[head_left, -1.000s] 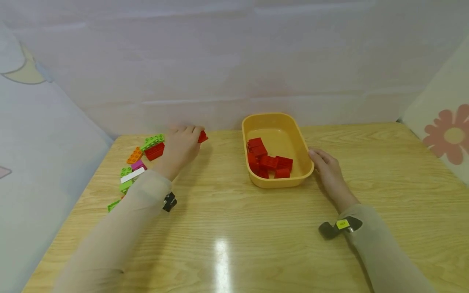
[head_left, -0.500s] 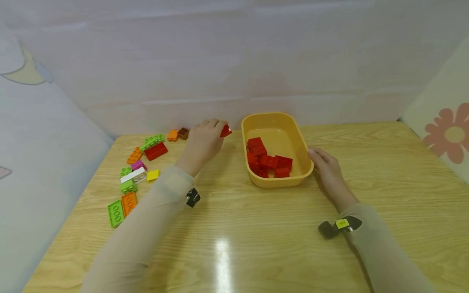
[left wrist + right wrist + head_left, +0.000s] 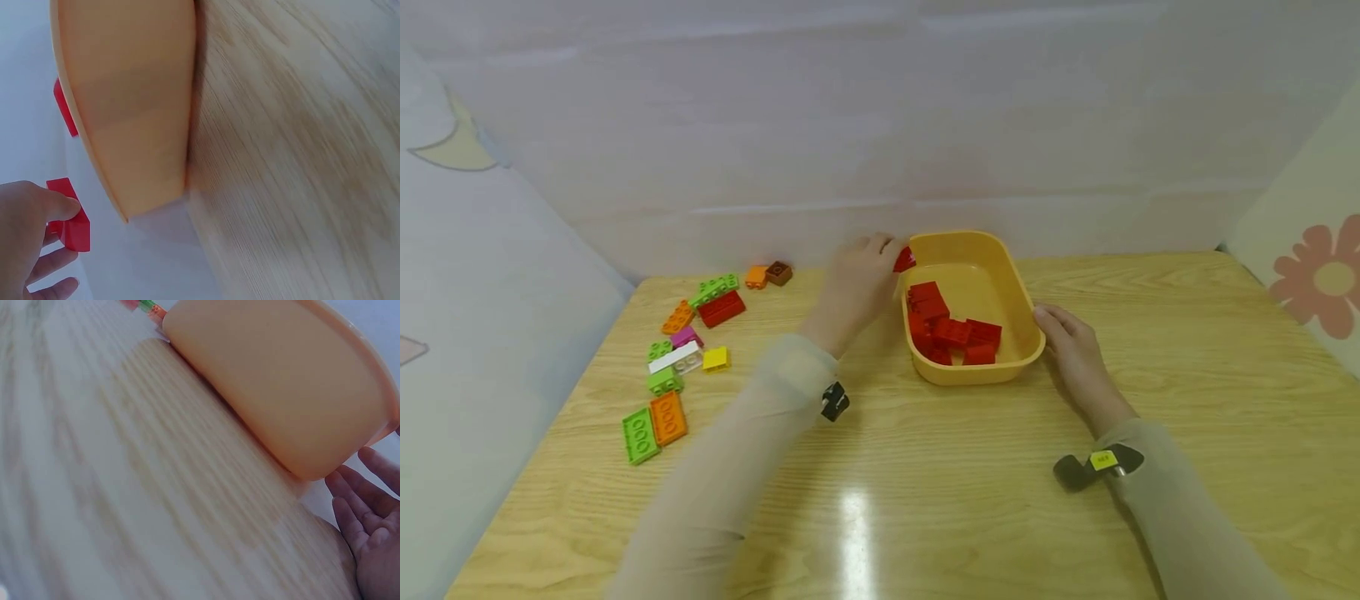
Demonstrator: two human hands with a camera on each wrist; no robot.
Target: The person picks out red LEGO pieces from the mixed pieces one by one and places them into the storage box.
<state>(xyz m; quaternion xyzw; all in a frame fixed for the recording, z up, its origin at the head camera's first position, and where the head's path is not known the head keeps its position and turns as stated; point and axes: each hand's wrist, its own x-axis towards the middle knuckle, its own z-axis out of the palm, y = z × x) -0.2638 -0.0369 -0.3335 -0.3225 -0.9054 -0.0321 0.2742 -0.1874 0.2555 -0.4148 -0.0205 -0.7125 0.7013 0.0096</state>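
My left hand (image 3: 857, 283) pinches a red toy brick (image 3: 906, 260) at the far left corner of the yellow plastic bin (image 3: 966, 376). In the left wrist view, thumb and fingers grip that red brick (image 3: 76, 230) just off the bin's rim (image 3: 94, 159). Several red bricks (image 3: 952, 333) lie in the near left part of the bin. On the other side, my right hand (image 3: 1078, 358) rests its fingertips at the bin's right edge. The right wrist view has the relaxed fingers of this hand (image 3: 375, 519) against the bin's outer wall (image 3: 275, 375).
Loose bricks lie on the left of the wooden table (image 3: 925, 483): a red brick (image 3: 722, 309), a yellow brick (image 3: 716, 359), a white brick (image 3: 673, 358), plus several green and orange ones. A brown brick (image 3: 778, 272) sits by the back wall (image 3: 820, 133).
My left hand has carried the red brick rightward along the back of the table to the bin's corner, uncovering the loose bricks on the left. My right hand stays at the bin.
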